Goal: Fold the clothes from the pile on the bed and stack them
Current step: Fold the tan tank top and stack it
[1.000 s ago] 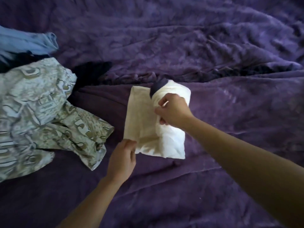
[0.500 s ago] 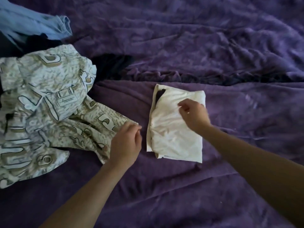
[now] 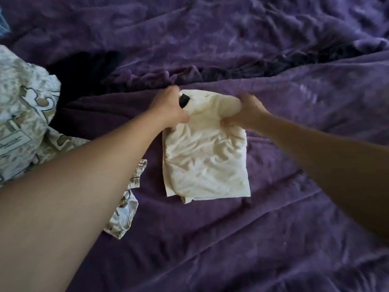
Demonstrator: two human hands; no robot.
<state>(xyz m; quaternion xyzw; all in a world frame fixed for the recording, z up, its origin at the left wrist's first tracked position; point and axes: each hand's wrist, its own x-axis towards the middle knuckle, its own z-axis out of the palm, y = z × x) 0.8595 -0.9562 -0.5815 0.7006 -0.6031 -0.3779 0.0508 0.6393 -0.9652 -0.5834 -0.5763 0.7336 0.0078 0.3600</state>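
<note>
Both arms reach out, left hand [image 3: 168, 108] and right hand [image 3: 246, 112] each gripping one folded white garment's [image 3: 206, 157] far corners.

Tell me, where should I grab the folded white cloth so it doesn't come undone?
Probably its far end, one hand at each corner, coming in from the left and right as the left hand and right hand do. The white cloth is bunched thick there; its near end shows loose layer edges that could fall open.
</note>
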